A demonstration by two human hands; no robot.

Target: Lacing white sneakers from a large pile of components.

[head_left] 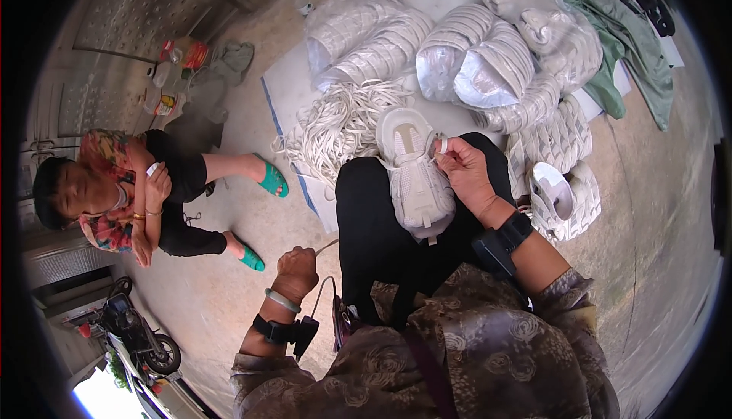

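Observation:
A white and beige sneaker (420, 171) rests on my black-trousered lap, its toe toward me and its collar facing away. My right hand (465, 169) is at the sneaker's right side, thumb and fingers pinched on a white shoelace (443, 145) by the eyelets. Off to the left, beyond my left thigh, my left hand (296, 272) is closed in a fist. A thin pale strand or rod (327, 246) runs from the fist toward the thigh; which of the two it is, I cannot tell. A heap of loose white shoelaces (343, 125) lies beyond my left knee.
Stacked white shoes in clear plastic (366, 34) cover the far sheet (286, 87). More stacked shoes (560, 190) stand by my right knee. Green cloth (610, 53) lies far right. A person in green slippers (271, 177) sits at left, near a parked motorcycle (141, 335).

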